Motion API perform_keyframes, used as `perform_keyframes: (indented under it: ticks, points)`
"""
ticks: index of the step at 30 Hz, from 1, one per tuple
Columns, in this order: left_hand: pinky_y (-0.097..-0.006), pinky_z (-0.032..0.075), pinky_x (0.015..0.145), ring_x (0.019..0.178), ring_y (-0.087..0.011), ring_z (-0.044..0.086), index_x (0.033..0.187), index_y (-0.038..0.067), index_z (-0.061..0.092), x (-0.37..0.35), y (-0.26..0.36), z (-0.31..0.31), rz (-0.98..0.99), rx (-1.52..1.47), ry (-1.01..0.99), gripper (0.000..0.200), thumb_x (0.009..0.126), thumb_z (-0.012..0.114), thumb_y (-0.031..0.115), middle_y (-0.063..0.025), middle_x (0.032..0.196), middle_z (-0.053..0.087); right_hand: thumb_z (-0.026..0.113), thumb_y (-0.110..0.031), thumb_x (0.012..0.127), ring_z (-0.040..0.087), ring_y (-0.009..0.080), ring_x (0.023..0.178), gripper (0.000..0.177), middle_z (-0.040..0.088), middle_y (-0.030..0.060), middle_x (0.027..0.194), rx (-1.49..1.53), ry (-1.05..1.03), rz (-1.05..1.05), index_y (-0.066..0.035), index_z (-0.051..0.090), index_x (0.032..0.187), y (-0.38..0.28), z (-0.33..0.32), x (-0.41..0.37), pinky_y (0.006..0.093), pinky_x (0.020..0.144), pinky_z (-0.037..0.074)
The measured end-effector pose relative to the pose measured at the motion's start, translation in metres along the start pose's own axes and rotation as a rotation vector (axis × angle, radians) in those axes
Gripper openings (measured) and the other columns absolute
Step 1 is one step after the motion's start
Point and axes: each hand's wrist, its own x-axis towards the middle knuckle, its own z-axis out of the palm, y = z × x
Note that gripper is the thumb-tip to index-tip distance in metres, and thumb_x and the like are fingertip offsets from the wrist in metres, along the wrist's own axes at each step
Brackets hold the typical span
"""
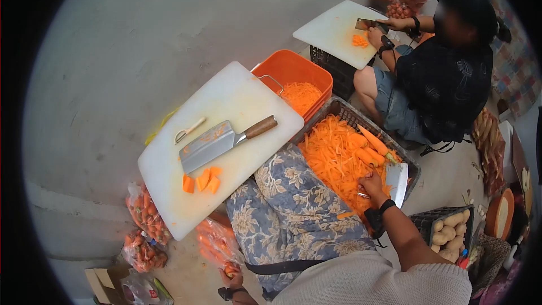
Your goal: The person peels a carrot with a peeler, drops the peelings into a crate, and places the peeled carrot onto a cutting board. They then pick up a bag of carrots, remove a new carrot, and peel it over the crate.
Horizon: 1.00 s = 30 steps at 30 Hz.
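My right hand (pixel 371 186) is closed at the near side of a black crate (pixel 415 176) of shredded carrot (pixel 324 149). It grips a thin metal piece, its kind partly hidden; a flat silvery-white plate (pixel 398 183) lies beside it. Whole peeled carrots (pixel 372 142) rest on the shreds just beyond. Low in view, my left hand (pixel 231 278) has its fingers curled around an orange carrot end next to a clear bag of carrots (pixel 217 243). A white cutting board (pixel 226 99) carries a cleaver (pixel 217 144), a peeler (pixel 189 130) and carrot chunks (pixel 208 179).
An orange bucket (pixel 316 73) of shreds stands behind the crate. Another person (pixel 446 73) cuts carrot on a second board (pixel 333 28). To the right is a crate of potatoes (pixel 451 231). Carrot bags (pixel 145 214) and a cardboard box (pixel 107 285) sit at left.
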Motion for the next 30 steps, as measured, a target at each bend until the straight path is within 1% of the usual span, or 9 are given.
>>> perform_keyframes:
  ticks: [1, 6, 9, 11, 14, 18, 23, 27, 30]
  points:
    - [-0.0113, 0.048, 0.047, 0.079, -0.0152, 0.056, 0.123, 0.005, 0.037, -0.002, 0.005, -0.005, 0.038, -0.035, 0.096, 0.080, 0.061, 0.081, 0.030, -0.0168, 0.115, 0.040, 0.066, 0.002, 0.070, 0.053, 0.0155, 0.042, 0.034, 0.051, 0.0086, 0.059, -0.018, 0.003, 0.005, -0.006, 0.035, 0.082, 0.001, 0.000, 0.001, 0.0265, 0.036, 0.042]
    - [-0.0091, 0.045, 0.042, 0.080, -0.0168, 0.057, 0.121, 0.004, 0.040, -0.009, 0.016, -0.026, 0.177, 0.022, 0.034, 0.068, 0.067, 0.077, 0.020, -0.0169, 0.109, 0.045, 0.066, 0.001, 0.070, 0.053, 0.0152, 0.042, 0.034, 0.051, 0.0081, 0.060, -0.011, -0.008, -0.026, -0.005, 0.035, 0.083, -0.003, 0.000, 0.003, 0.0268, 0.036, 0.042]
    - [-0.0149, 0.049, 0.051, 0.079, -0.0182, 0.056, 0.123, 0.008, 0.040, -0.022, 0.000, -0.025, 0.465, 0.308, 0.189, 0.064, 0.069, 0.074, 0.013, -0.0153, 0.104, 0.049, 0.066, 0.000, 0.070, 0.053, 0.0151, 0.043, 0.033, 0.051, 0.0084, 0.060, -0.042, -0.009, -0.025, -0.005, 0.036, 0.083, 0.003, 0.000, 0.007, 0.0269, 0.036, 0.043]
    - [-0.0253, 0.050, 0.063, 0.079, -0.0196, 0.055, 0.126, 0.011, 0.037, -0.030, -0.007, -0.037, 0.856, 1.026, 0.274, 0.062, 0.072, 0.067, 0.007, -0.0131, 0.101, 0.049, 0.066, 0.000, 0.070, 0.053, 0.0151, 0.043, 0.033, 0.052, 0.0086, 0.060, -0.053, -0.006, -0.017, -0.005, 0.036, 0.082, 0.005, 0.000, 0.009, 0.0269, 0.037, 0.043]
    - [-0.0323, 0.047, 0.070, 0.078, -0.0192, 0.053, 0.128, 0.013, 0.035, -0.076, -0.016, -0.041, 0.926, 0.954, 0.252, 0.061, 0.073, 0.060, 0.005, -0.0112, 0.100, 0.049, 0.067, 0.000, 0.069, 0.054, 0.0164, 0.044, 0.033, 0.053, 0.0095, 0.060, -0.096, -0.006, -0.019, -0.004, 0.037, 0.082, 0.005, 0.000, 0.012, 0.0287, 0.038, 0.044]
    - [-0.0297, 0.046, 0.065, 0.076, -0.0175, 0.051, 0.128, 0.016, 0.034, -0.129, -0.004, -0.040, 1.064, 1.071, 0.224, 0.058, 0.075, 0.053, 0.006, -0.0096, 0.102, 0.049, 0.067, -0.001, 0.069, 0.054, 0.0171, 0.043, 0.032, 0.054, 0.0107, 0.060, -0.199, -0.021, 0.000, -0.004, 0.038, 0.082, 0.002, -0.001, 0.014, 0.0290, 0.038, 0.045]
    - [-0.0238, 0.042, 0.052, 0.071, -0.0121, 0.050, 0.126, 0.016, 0.039, -0.176, -0.052, 0.028, 1.342, 1.435, 0.623, 0.053, 0.076, 0.056, 0.008, -0.0067, 0.104, 0.051, 0.066, -0.002, 0.071, 0.054, 0.0162, 0.042, 0.030, 0.055, 0.0110, 0.060, -0.123, -0.074, 0.036, -0.003, 0.038, 0.083, -0.011, 0.000, 0.006, 0.0262, 0.037, 0.044]
    - [-0.0213, 0.042, 0.048, 0.068, -0.0127, 0.052, 0.127, 0.012, 0.036, -0.227, -0.050, 0.043, 1.251, 1.443, 0.602, 0.055, 0.079, 0.060, 0.020, -0.0110, 0.107, 0.051, 0.066, -0.002, 0.071, 0.054, 0.0156, 0.044, 0.031, 0.053, 0.0097, 0.061, -0.080, -0.010, -0.055, -0.003, 0.038, 0.083, -0.019, -0.002, -0.002, 0.0251, 0.037, 0.043]
    - [-0.0151, 0.038, 0.049, 0.056, -0.0069, 0.046, 0.124, 0.008, 0.039, -0.268, -0.073, 0.070, 1.393, 1.288, 0.428, 0.053, 0.080, 0.063, 0.024, -0.0044, 0.088, 0.054, 0.066, -0.002, 0.071, 0.056, 0.0154, 0.048, 0.031, 0.052, 0.0079, 0.063, -0.056, -0.043, -0.116, -0.005, 0.038, 0.083, -0.033, -0.001, -0.004, 0.0250, 0.037, 0.044]
